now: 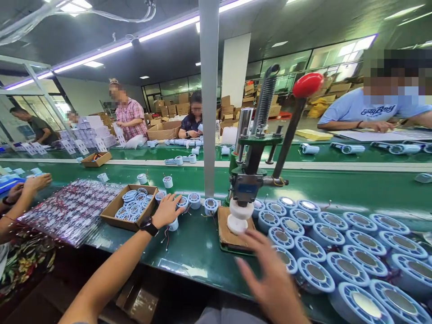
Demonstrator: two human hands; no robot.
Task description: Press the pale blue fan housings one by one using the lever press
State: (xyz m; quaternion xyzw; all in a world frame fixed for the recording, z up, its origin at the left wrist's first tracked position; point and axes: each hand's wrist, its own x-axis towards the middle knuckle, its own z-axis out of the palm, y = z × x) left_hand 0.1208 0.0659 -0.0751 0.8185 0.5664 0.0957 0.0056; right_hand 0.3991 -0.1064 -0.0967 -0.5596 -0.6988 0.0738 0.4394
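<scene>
My left hand (168, 210), with a dark watch on its wrist, reaches over a row of small light-blue round housings. Its fingers are stretched out, and the fingertips are at the edge of one housing (182, 202); whether they touch it I cannot tell. Another blue housing (173, 225) with thin wires stands just under the palm. My right hand (270, 270), smeared by motion, is in front of the hand press (248, 184), thumb and fingers apart and nothing seen in it. White round blocks (237, 223) are on the press, above its brown base plate (227, 227).
Many blue housings (329, 231) with grey round faces crowd the bench at right. A cardboard box (116, 218) of blue rings stands left, beside a stack of wired parts (67, 211). A co-worker's hands (35, 182) are at far left. A grey post (209, 99) rises behind the press.
</scene>
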